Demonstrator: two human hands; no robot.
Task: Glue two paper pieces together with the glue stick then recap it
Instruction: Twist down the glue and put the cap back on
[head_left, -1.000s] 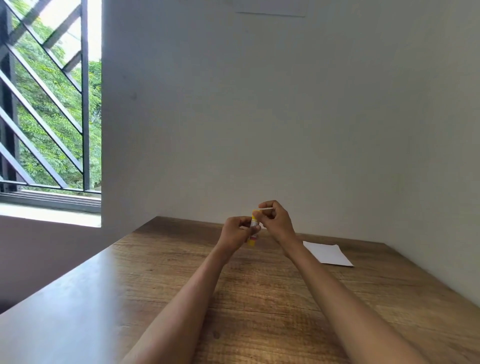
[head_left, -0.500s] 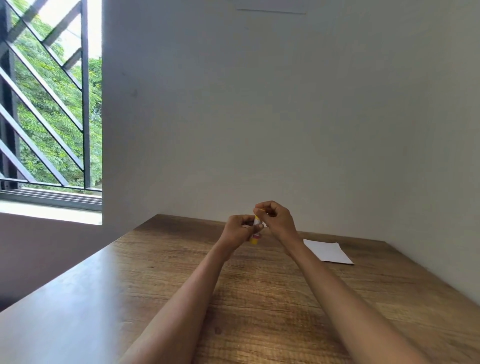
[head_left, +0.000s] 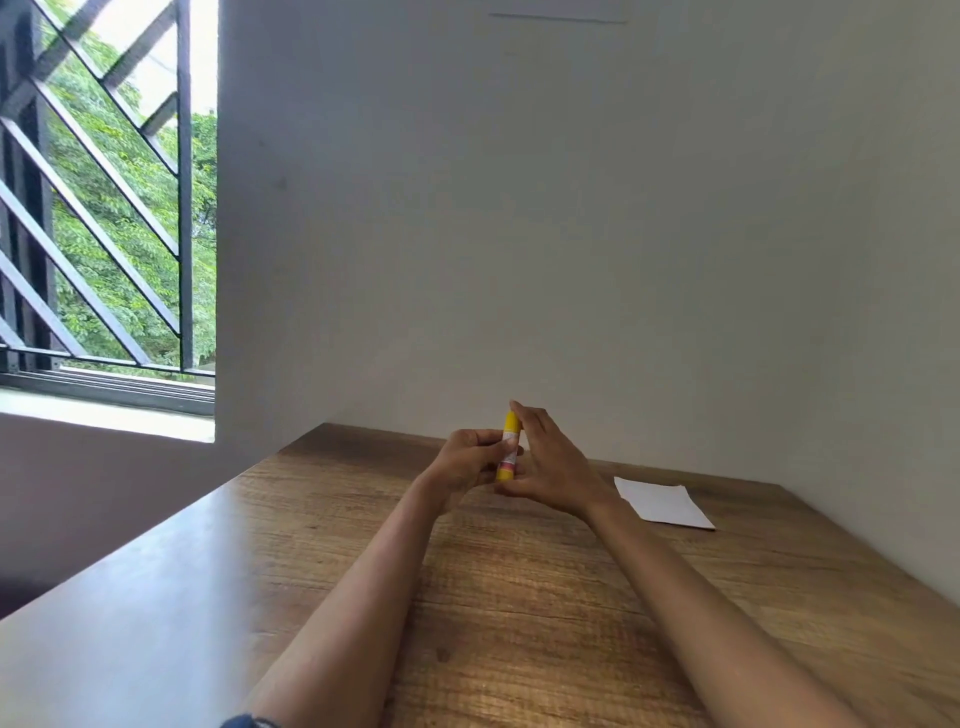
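A yellow glue stick (head_left: 508, 448) with a white and pink label stands upright above the far middle of the wooden table (head_left: 519, 597), its yellow cap on top. My left hand (head_left: 465, 460) grips its body from the left. My right hand (head_left: 550, 462) has its fingers spread, palm beside the stick, fingertips against the cap. A white paper piece (head_left: 662, 503) lies flat on the table to the right of my hands. I cannot tell whether it is one sheet or two stacked.
White walls close off the table at the back and right. A window with black diagonal bars (head_left: 104, 208) opens at the left, beyond the table's left edge.
My right hand was pinched over the top of the stick; now its fingers are spread and the yellow cap shows on the stick. The stick stands more upright.
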